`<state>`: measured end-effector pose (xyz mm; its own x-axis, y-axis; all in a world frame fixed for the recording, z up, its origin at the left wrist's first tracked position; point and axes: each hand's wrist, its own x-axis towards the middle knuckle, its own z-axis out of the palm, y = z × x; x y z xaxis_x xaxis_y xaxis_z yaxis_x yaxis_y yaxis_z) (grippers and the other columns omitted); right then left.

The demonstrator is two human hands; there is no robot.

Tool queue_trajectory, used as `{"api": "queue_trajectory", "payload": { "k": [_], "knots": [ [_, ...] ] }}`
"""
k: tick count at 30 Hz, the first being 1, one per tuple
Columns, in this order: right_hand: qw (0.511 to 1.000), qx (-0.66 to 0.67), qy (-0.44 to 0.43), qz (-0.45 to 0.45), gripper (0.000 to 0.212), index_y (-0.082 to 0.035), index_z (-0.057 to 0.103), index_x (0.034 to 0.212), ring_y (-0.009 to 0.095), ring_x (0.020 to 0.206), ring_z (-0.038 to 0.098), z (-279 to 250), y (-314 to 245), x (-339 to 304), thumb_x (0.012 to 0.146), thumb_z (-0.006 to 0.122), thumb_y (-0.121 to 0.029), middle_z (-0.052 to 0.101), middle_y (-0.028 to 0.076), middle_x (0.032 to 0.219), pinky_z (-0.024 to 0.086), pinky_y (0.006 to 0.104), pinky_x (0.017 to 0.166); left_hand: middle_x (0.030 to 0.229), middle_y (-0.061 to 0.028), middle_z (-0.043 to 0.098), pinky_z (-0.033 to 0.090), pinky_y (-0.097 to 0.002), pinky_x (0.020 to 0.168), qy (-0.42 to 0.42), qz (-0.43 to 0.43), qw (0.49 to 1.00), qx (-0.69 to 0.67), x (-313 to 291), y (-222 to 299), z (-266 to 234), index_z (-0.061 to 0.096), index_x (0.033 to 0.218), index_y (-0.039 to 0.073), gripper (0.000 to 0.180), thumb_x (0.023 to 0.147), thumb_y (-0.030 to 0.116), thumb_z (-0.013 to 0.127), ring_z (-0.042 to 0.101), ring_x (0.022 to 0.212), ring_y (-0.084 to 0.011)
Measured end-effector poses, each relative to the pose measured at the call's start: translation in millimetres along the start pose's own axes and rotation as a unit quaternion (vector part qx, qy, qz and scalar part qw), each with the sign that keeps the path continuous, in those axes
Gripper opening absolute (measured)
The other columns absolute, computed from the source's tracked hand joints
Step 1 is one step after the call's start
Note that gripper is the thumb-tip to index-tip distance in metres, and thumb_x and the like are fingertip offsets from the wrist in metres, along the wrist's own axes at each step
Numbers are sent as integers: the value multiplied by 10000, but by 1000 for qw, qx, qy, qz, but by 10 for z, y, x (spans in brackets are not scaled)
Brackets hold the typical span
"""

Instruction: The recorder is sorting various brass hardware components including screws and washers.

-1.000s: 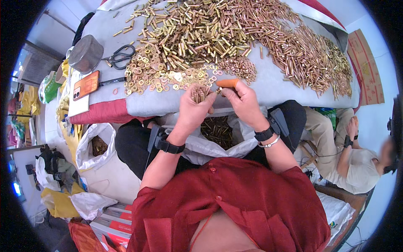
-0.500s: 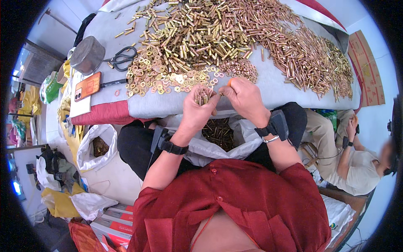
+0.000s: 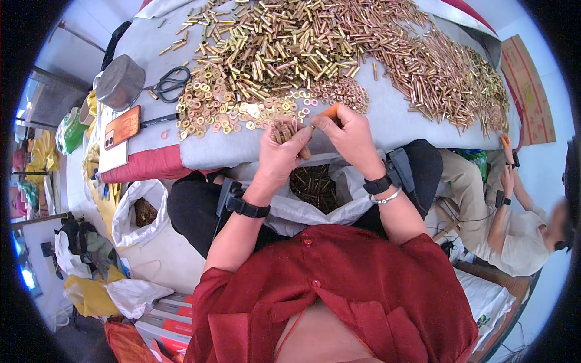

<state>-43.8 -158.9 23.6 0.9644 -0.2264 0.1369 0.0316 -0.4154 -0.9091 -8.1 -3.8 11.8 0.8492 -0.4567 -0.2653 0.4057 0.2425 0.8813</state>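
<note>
Over the near table edge, my left hand [image 3: 280, 154] is closed around a small bundle of metal tubes [image 3: 283, 130] whose ends stick up between the fingers. My right hand [image 3: 348, 136], with an orange cover [image 3: 330, 112] on one finger, is pinched at the left thumb on something too small to make out. Just beyond the hands lie many flat brass-coloured washers [image 3: 233, 112] and a patch of smaller pinkish rings [image 3: 345, 94]. Behind them spreads a heap of gold-coloured metal tubes [image 3: 284, 54], with thinner coppery pieces [image 3: 436, 78] to its right.
Below my hands a white sack [image 3: 281, 212] holds dark metal tubes [image 3: 313, 187]. Another white sack [image 3: 124, 224] stands left. A metal pot [image 3: 121, 81], scissors [image 3: 172, 85], an orange phone [image 3: 122, 127] and a black marker [image 3: 159, 120] lie on the table's left. A co-worker [image 3: 514, 242] sits at right.
My right hand has turned, with its fingers now at the left thumb. The left hand has tilted slightly. The co-worker has raised one hand to the table edge. The whole view has shifted a little.
</note>
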Motion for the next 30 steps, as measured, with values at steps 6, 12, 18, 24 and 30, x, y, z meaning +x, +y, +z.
{"api": "queue_trajectory", "payload": {
  "k": [6,12,18,24,30],
  "knots": [
    [999,19,29,2,197,-6,645,898,109,640,526,71,-40,-7,866,629,-200,629,43,749,442,259,593,635,-3,565,327,-187,353,-8,2,1000,-29,5,-8,-26,546,856,66,117,838,91,659,518,451,-67],
    [998,50,-12,-27,185,-10,639,912,85,697,516,29,64,-14,876,625,-191,612,14,786,429,238,626,647,-8,570,332,-190,360,-16,2,1000,-26,20,0,-31,537,867,58,127,836,75,659,513,451,-65],
    [998,-58,-10,-25,170,-6,637,884,175,695,573,26,-42,-32,855,628,-173,625,86,794,457,282,646,654,-7,566,347,-197,386,19,52,997,49,-8,-28,-1,528,856,57,135,828,55,661,516,461,-68],
    [996,73,-13,-48,152,-20,648,972,144,728,569,56,9,-39,871,597,-121,618,57,842,456,266,664,646,-15,566,355,-199,380,-35,-37,997,-53,-18,64,-53,522,861,55,139,825,42,656,519,465,-69],
    [983,181,-17,11,169,-34,653,1030,75,726,544,111,-53,-97,895,572,-93,602,1,825,445,226,650,710,-23,584,388,-205,397,10,50,998,-47,-40,-12,-2,509,852,61,155,819,24,657,522,489,-65]
  ]
}}
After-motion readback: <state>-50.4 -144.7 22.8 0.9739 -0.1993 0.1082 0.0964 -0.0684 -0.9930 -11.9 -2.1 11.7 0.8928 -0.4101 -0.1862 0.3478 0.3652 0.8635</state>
